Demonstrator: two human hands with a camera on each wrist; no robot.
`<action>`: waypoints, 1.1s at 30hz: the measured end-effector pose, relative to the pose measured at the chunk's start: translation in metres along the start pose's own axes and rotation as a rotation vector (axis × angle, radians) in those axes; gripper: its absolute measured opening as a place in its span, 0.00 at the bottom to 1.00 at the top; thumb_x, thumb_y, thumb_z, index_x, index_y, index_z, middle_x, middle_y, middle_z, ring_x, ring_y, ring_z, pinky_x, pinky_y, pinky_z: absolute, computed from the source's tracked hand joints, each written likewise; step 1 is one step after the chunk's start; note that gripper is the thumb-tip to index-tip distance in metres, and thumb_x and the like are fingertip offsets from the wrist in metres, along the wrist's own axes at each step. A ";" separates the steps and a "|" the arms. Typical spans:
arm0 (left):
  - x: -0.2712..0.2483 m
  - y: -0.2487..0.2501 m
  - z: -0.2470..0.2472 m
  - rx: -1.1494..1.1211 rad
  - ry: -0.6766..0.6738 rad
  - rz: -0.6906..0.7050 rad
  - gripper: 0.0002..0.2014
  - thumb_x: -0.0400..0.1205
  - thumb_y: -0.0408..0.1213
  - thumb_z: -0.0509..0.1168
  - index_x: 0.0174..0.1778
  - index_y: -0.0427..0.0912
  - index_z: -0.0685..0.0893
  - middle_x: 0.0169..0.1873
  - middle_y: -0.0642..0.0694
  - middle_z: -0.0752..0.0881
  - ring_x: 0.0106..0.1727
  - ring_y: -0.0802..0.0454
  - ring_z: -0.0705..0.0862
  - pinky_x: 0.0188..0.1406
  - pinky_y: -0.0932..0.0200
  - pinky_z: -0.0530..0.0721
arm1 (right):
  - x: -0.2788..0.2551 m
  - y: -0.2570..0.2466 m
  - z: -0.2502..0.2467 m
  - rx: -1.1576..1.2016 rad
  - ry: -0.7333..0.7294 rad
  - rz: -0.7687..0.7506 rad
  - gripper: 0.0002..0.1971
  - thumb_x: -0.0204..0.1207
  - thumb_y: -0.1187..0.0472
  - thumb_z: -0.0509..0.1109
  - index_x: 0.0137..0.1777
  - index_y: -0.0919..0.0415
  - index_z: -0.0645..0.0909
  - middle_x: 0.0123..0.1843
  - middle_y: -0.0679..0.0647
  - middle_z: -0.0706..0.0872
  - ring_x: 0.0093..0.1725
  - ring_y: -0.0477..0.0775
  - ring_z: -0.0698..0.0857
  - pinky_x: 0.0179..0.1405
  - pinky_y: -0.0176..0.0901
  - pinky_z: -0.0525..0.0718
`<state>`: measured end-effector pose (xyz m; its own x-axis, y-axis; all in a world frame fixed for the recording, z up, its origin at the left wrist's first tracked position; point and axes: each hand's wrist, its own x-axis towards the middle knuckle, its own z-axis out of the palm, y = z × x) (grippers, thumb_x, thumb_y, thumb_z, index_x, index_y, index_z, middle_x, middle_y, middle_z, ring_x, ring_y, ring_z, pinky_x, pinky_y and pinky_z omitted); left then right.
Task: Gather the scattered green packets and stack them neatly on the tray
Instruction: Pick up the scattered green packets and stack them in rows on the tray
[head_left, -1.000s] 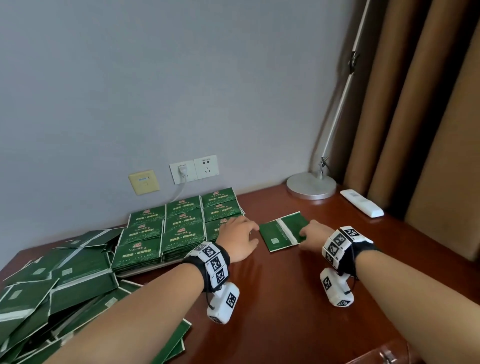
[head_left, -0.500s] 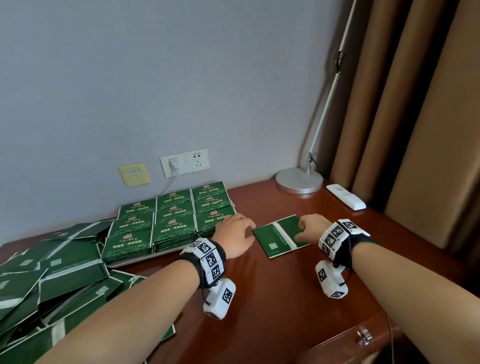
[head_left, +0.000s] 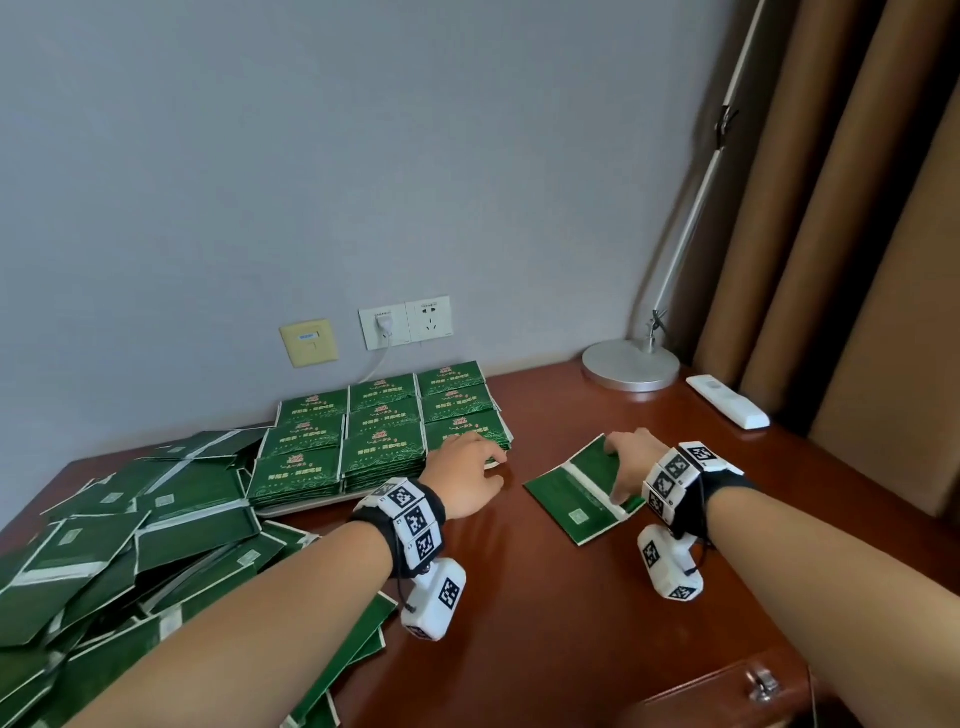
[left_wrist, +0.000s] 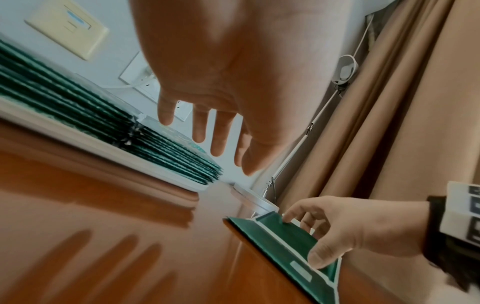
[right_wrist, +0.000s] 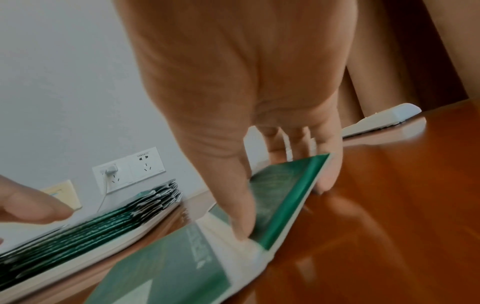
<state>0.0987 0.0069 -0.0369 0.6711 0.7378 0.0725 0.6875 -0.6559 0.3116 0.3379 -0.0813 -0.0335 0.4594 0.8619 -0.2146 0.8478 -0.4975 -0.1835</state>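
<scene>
Our right hand (head_left: 631, 462) has now curled its fingers (left_wrist: 322, 259) round the flat green foil packet (head_left: 576, 493), lifting its right edge off the bench (head_left: 545, 597) beside the white tray (head_left: 306, 505), left hand (head_left: 467, 480) staying loosely spread, so we judge placing comes next.

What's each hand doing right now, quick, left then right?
Left hand: open, fingers spread, holding nothing.
Right hand: pinching the loose green packet, lifting its edge off the desk.

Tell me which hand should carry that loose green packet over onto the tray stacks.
Right. The right hand already pinches the loose packet, lifting its near edge off the desk. The left hand is open, holding nothing, hovering by the tray stacks, so it could steady them.
</scene>
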 end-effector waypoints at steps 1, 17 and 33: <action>-0.001 0.000 0.000 -0.004 -0.002 -0.002 0.17 0.83 0.46 0.64 0.68 0.55 0.81 0.72 0.51 0.75 0.76 0.45 0.69 0.74 0.41 0.69 | -0.002 -0.002 0.000 0.010 -0.007 -0.022 0.43 0.58 0.60 0.86 0.75 0.51 0.71 0.66 0.58 0.73 0.60 0.62 0.82 0.56 0.49 0.85; -0.056 -0.042 -0.043 -0.026 0.002 -0.050 0.12 0.83 0.44 0.65 0.62 0.53 0.84 0.71 0.48 0.78 0.72 0.44 0.76 0.72 0.41 0.73 | -0.048 -0.098 0.002 0.126 -0.024 -0.385 0.33 0.67 0.74 0.74 0.71 0.51 0.75 0.65 0.53 0.83 0.56 0.52 0.84 0.46 0.40 0.85; -0.144 -0.122 -0.073 -0.019 -0.080 -0.290 0.17 0.77 0.38 0.73 0.62 0.49 0.86 0.66 0.50 0.83 0.64 0.51 0.82 0.66 0.57 0.78 | -0.068 -0.170 0.043 -0.024 -0.159 -0.642 0.17 0.65 0.54 0.82 0.52 0.53 0.84 0.47 0.47 0.82 0.48 0.50 0.82 0.37 0.38 0.77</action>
<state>-0.1018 -0.0078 -0.0159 0.4673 0.8788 -0.0966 0.8492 -0.4157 0.3257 0.1514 -0.0596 -0.0295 -0.1824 0.9608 -0.2087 0.9467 0.1143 -0.3011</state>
